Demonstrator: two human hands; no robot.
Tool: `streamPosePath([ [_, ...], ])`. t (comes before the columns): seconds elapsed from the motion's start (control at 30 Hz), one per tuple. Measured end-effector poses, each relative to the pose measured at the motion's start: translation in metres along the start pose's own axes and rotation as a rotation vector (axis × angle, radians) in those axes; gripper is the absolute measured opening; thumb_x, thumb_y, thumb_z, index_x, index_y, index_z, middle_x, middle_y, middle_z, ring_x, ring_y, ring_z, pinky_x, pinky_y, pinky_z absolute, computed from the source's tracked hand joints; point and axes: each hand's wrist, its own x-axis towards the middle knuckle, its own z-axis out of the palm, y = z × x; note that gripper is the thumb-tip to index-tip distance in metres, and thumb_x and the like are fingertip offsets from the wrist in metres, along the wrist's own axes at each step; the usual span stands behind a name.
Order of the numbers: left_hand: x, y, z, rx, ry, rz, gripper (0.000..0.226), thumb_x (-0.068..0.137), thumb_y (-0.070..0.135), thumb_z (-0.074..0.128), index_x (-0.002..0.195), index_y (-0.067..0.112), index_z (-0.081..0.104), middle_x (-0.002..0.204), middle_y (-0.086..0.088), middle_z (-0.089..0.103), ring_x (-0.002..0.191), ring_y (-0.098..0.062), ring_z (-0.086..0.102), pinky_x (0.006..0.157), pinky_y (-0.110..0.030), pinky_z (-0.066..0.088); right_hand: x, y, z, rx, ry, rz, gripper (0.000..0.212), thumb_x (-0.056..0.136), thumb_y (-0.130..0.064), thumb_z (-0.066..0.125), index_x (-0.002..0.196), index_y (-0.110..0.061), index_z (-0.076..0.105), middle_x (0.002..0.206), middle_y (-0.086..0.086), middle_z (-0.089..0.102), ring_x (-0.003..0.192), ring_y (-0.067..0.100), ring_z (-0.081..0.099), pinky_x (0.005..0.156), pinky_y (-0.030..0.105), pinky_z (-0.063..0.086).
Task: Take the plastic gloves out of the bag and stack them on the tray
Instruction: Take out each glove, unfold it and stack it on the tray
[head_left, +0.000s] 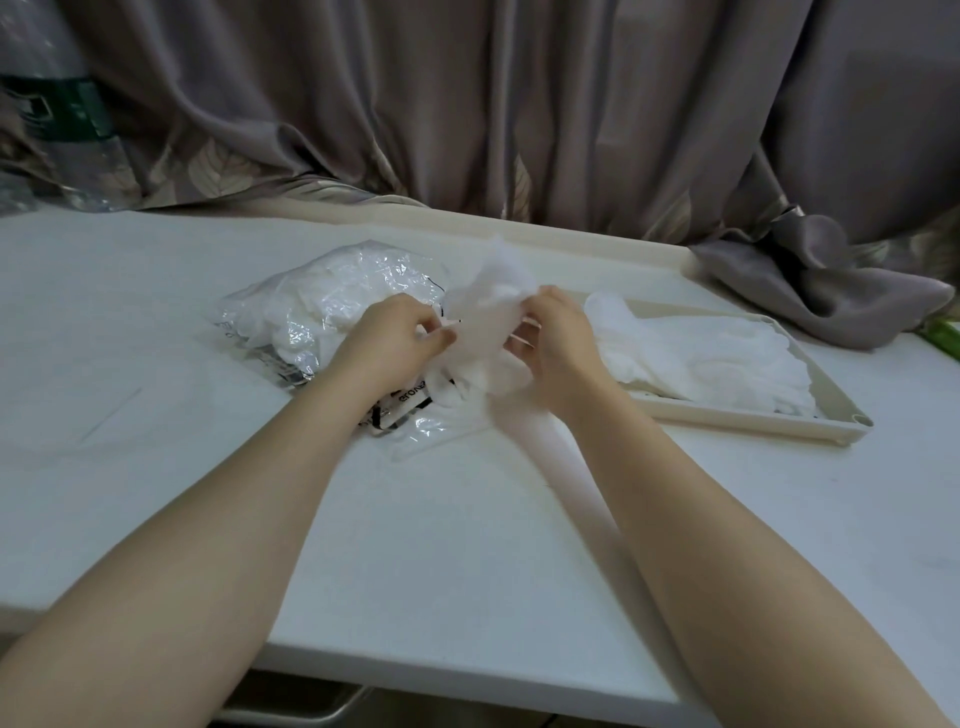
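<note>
Both hands are pinching the same thin white plastic glove (491, 317), one on each side. The left hand (395, 338) has a narrow grip, thumb and fingertips closed on the glove's left edge. The right hand (558, 338) does the same on the right edge, fingers curled in and closed on the film. The glove is a bit motion-blurred, so I can't tell exactly which fingers are touching it.

The glove hangs between the two grips, held up off the desk (467, 545), with its top bunched up above the knuckles and the lower part trailing down toward the bag's mouth. The bag (332, 306) is clear crinkly plastic with black print, lying on the desk just behind and under the left hand, with more white gloves packed inside.

The tray (753, 421) is a cream shallow one, just to the right of the right hand, and there's a flat pile of gloves (701, 358) on it, fingers pointing right.

Both forearms are bare and reach in from the bottom corners, angled toward each other, wrists raised off the desk, backs of the hands facing the camera.
</note>
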Motion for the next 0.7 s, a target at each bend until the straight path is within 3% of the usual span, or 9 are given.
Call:
streamPosePath([
  [0.07,0.0,0.0,0.002,-0.048,0.075,0.016,0.02,0.087,0.029,0.063,0.089,0.01,0.069,0.114,-0.006,0.056,0.113,-0.022,0.049,0.084,-0.022,0.032,0.001,-0.001,-0.004,0.076,0.027,0.072,0.018,0.085,-0.001,0.037,0.089,-0.006,0.053,0.088,0.012,0.06,0.08,0.027,0.06,0.069,0.032,0.054],
  [0.17,-0.003,0.008,0.0,-0.043,0.165,0.044,0.015,0.081,0.033,0.068,0.09,0.021,0.069,0.135,0.005,0.042,0.134,-0.019,0.027,0.104,-0.027,0.02,-0.003,0.006,-0.001,-0.069,-0.009,0.057,0.017,0.085,-0.004,0.043,0.098,-0.008,0.053,0.097,0.012,0.063,0.088,0.027,0.064,0.069,0.033,0.057],
  [0.23,-0.005,0.012,0.001,-0.042,0.175,0.075,0.021,0.077,0.039,0.071,0.094,0.028,0.065,0.138,0.01,0.038,0.136,-0.014,0.019,0.106,-0.03,0.013,-0.005,0.011,-0.001,-0.196,-0.114,-0.012,0.033,0.077,-0.008,0.053,0.109,-0.009,0.053,0.1,0.01,0.065,0.092,0.024,0.066,0.072,0.036,0.057],
  [0.4,-0.005,0.009,0.005,-0.044,0.214,0.132,0.021,0.08,0.037,0.069,0.096,0.024,0.068,0.125,0.009,0.051,0.128,-0.015,0.029,0.095,-0.023,0.014,-0.017,0.012,-0.006,-0.385,-0.344,-0.144,0.027,0.084,0.002,0.051,0.083,-0.024,0.06,0.061,-0.019,0.06,0.061,-0.003,0.055,0.059,0.017,0.043],
  [0.47,-0.003,0.008,0.007,-0.021,0.251,0.171,0.021,0.078,0.035,0.062,0.091,0.021,0.07,0.118,0.006,0.055,0.124,-0.02,0.035,0.092,-0.023,0.016,-0.016,0.011,-0.008,-0.491,-0.393,-0.123,0.02,0.082,-0.002,0.055,0.094,-0.017,0.06,0.071,-0.013,0.062,0.067,-0.001,0.06,0.062,0.02,0.047],
  [0.57,-0.003,0.004,0.004,0.006,0.315,0.251,0.012,0.077,0.023,0.062,0.085,0.017,0.07,0.109,0.002,0.057,0.117,-0.024,0.039,0.086,-0.024,0.017,-0.012,0.001,-0.014,-0.361,-0.486,0.06,0.032,0.075,-0.021,0.059,0.106,-0.014,0.06,0.096,0.005,0.064,0.096,0.019,0.063,0.089,0.038,0.05],
  [0.63,-0.004,0.003,0.001,0.025,0.352,0.318,0.013,0.073,0.021,0.058,0.078,0.016,0.069,0.103,0.002,0.059,0.112,-0.021,0.039,0.083,-0.024,0.017,-0.014,-0.006,-0.016,-0.218,-0.535,0.137,0.032,0.084,-0.043,0.054,0.104,-0.02,0.064,0.095,-0.003,0.068,0.096,0.015,0.063,0.093,0.036,0.049],
  [0.7,-0.003,0.005,-0.001,0.037,0.368,0.39,0.012,0.07,0.02,0.056,0.073,0.015,0.067,0.097,0.002,0.06,0.105,-0.016,0.04,0.084,-0.027,0.02,-0.018,-0.007,-0.012,-0.239,-0.465,0.094,0.032,0.093,-0.046,0.048,0.096,-0.021,0.068,0.086,-0.007,0.07,0.088,0.011,0.065,0.087,0.031,0.052],
])
